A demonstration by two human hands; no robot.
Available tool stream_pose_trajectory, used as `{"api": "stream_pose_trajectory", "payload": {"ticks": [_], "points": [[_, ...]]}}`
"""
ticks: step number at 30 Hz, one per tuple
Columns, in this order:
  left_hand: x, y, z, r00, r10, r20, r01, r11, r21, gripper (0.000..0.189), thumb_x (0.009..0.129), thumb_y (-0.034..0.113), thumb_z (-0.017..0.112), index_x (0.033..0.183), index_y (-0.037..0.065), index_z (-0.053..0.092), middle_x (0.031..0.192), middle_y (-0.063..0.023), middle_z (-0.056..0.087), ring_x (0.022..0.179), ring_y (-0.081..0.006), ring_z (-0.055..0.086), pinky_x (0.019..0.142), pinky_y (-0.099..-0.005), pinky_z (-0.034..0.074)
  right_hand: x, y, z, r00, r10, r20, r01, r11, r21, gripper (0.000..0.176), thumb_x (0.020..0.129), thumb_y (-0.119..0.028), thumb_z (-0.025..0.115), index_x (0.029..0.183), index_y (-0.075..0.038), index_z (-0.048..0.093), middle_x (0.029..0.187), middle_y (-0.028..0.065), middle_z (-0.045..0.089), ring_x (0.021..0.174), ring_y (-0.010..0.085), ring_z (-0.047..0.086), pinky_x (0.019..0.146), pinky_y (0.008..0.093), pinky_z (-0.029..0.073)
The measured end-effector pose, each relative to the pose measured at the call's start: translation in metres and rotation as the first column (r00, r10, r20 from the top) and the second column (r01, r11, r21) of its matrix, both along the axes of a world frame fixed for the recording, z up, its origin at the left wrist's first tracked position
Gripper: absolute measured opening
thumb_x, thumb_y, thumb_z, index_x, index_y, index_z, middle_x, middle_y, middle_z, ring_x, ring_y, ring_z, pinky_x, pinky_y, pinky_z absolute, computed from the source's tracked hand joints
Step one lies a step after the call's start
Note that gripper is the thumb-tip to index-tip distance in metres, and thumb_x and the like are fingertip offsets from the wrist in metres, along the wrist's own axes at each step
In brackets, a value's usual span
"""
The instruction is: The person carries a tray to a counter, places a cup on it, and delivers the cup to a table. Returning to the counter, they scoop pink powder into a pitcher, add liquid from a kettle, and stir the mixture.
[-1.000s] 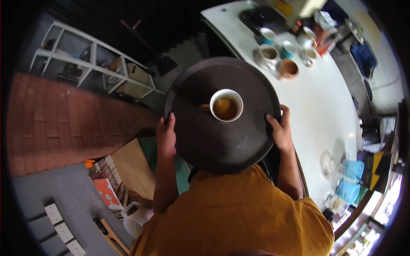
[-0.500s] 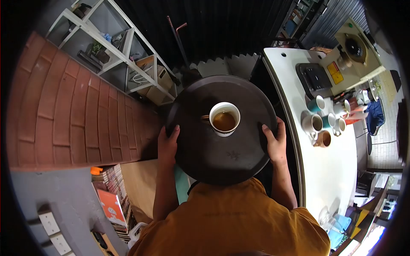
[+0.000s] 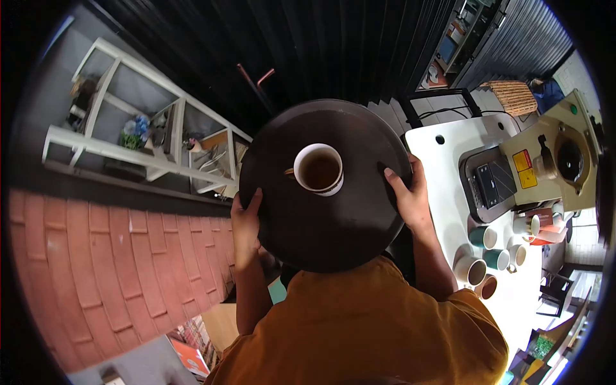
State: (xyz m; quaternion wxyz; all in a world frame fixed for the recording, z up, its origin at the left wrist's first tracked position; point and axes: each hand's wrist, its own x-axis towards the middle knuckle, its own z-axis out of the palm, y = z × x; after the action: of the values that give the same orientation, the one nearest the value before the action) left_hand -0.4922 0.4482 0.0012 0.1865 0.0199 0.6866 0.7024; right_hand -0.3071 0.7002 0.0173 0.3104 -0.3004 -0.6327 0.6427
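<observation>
A round dark tray [image 3: 321,237] is held level in front of my chest, between both hands. My left hand [image 3: 246,221] grips its left edge, with the thumb on top and the other fingers out of sight beneath. On the right edge, my right hand [image 3: 409,196] has the same kind of grip, thumb over the rim. One white cup [image 3: 319,169] with brown liquid inside stands upright near the middle of the tray. The cup's handle points left, and neither hand touches it.
To the right, a white counter [image 3: 443,167] bears several cups, a black scale [image 3: 493,183] and a beige machine [image 3: 545,154]. A brick wall [image 3: 109,263] and a white shelf [image 3: 122,151] stand at left. Dark corrugated sheeting [image 3: 333,51] is ahead.
The view has turned and moved forward. The counter's machine and cups now appear lower and the shelf has shifted left. Tray and cup sit slightly higher and further left in view, still held by both hands.
</observation>
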Motion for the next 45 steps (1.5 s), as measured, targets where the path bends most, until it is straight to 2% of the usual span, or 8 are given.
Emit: {"api": "stream_pose_trajectory", "payload": {"ticks": [6, 10, 18, 25, 29, 31, 36, 45], "points": [[-0.070, 0.088, 0.016, 0.993, -0.103, 0.053, 0.101, 0.994, 0.041, 0.036, 0.087, 0.019, 0.064, 0.113, -0.004, 0.054, 0.107, -0.0114, 0.062, 0.096, -0.0185, 0.059, 0.084, -0.0298, 0.047, -0.048, 0.055, -0.001, 0.990, -0.140, -0.014, 0.140, 0.990, -0.017, 0.041, 0.086, -0.011, 0.063, 0.120, 0.001, 0.042, 0.102, 0.0105, 0.060, 0.092, 0.0146, 0.057, 0.080, 0.0276, 0.047], [-0.130, 0.157, 0.008, 0.970, -0.242, -0.001, 0.241, 0.966, -0.099, 0.043, 0.086, 0.027, 0.066, 0.115, -0.002, 0.054, 0.107, -0.0113, 0.061, 0.097, -0.0191, 0.058, 0.085, -0.0309, 0.045, -0.075, 0.089, -0.011, 0.956, -0.295, -0.008, 0.294, 0.954, -0.059, 0.041, 0.086, -0.011, 0.063, 0.120, 0.000, 0.041, 0.101, 0.0092, 0.060, 0.091, 0.0136, 0.057, 0.079, 0.0271, 0.047], [-0.243, 0.311, -0.006, 0.769, -0.639, 0.023, 0.637, 0.761, -0.125, 0.037, 0.085, 0.030, 0.066, 0.108, 0.002, 0.058, 0.099, -0.0034, 0.061, 0.092, -0.0120, 0.053, 0.083, -0.0260, 0.040, -0.121, 0.129, -0.023, 0.728, -0.681, 0.080, 0.682, 0.731, 0.021, 0.049, 0.085, -0.017, 0.065, 0.124, -0.002, 0.039, 0.101, 0.0105, 0.059, 0.091, 0.0150, 0.057, 0.081, 0.0277, 0.046], [-0.253, 0.445, -0.014, 0.572, -0.820, 0.032, 0.815, 0.563, -0.138, 0.033, 0.086, 0.029, 0.066, 0.106, 0.004, 0.060, 0.095, -0.0013, 0.061, 0.089, -0.0102, 0.052, 0.081, -0.0254, 0.039, -0.132, 0.169, -0.030, 0.475, -0.875, 0.090, 0.879, 0.478, 0.004, 0.059, 0.085, -0.015, 0.066, 0.133, -0.003, 0.035, 0.107, 0.0104, 0.056, 0.092, 0.0157, 0.056, 0.082, 0.0280, 0.046], [-0.245, 0.523, -0.027, 0.441, -0.895, 0.068, 0.897, 0.436, -0.078, 0.032, 0.086, 0.028, 0.065, 0.106, 0.004, 0.060, 0.097, -0.0028, 0.062, 0.090, -0.0111, 0.053, 0.083, -0.0259, 0.040, -0.127, 0.207, -0.026, 0.426, -0.903, 0.049, 0.904, 0.427, 0.014, 0.064, 0.084, -0.013, 0.066, 0.138, -0.005, 0.032, 0.118, 0.0124, 0.053, 0.100, 0.0168, 0.056, 0.087, 0.0287, 0.046], [-0.233, 0.563, -0.014, 0.410, -0.911, 0.053, 0.911, 0.405, -0.077, 0.032, 0.086, 0.028, 0.065, 0.106, 0.003, 0.060, 0.097, -0.0032, 0.062, 0.091, -0.0112, 0.053, 0.083, -0.0266, 0.040, -0.121, 0.235, -0.030, 0.361, -0.933, 0.011, 0.922, 0.359, 0.146, 0.066, 0.084, -0.011, 0.065, 0.141, -0.007, 0.031, 0.127, 0.0132, 0.048, 0.110, 0.0185, 0.052, 0.092, 0.0297, 0.044], [-0.210, 0.628, 0.003, 0.337, -0.941, 0.013, 0.938, 0.335, -0.092, 0.030, 0.088, 0.025, 0.064, 0.106, 0.002, 0.059, 0.097, -0.0044, 0.062, 0.091, -0.0110, 0.054, 0.081, -0.0270, 0.042, -0.111, 0.272, -0.019, 0.310, -0.950, -0.038, 0.950, 0.309, 0.035, 0.065, 0.084, -0.010, 0.064, 0.141, -0.006, 0.032, 0.137, 0.0135, 0.040, 0.119, 0.0214, 0.047, 0.099, 0.0326, 0.039], [-0.160, 0.754, 0.031, -0.006, -0.998, 0.066, 0.994, -0.013, -0.110, 0.027, 0.089, 0.023, 0.062, 0.106, 0.003, 0.059, 0.097, -0.0038, 0.062, 0.090, -0.0105, 0.054, 0.081, -0.0259, 0.043, -0.117, 0.297, -0.009, -0.020, -0.997, 0.078, 0.976, -0.003, 0.219, 0.071, 0.081, -0.014, 0.067, 0.140, -0.002, 0.030, 0.142, 0.0168, 0.036, 0.130, 0.0272, 0.036, 0.108, 0.0377, 0.027]]}}
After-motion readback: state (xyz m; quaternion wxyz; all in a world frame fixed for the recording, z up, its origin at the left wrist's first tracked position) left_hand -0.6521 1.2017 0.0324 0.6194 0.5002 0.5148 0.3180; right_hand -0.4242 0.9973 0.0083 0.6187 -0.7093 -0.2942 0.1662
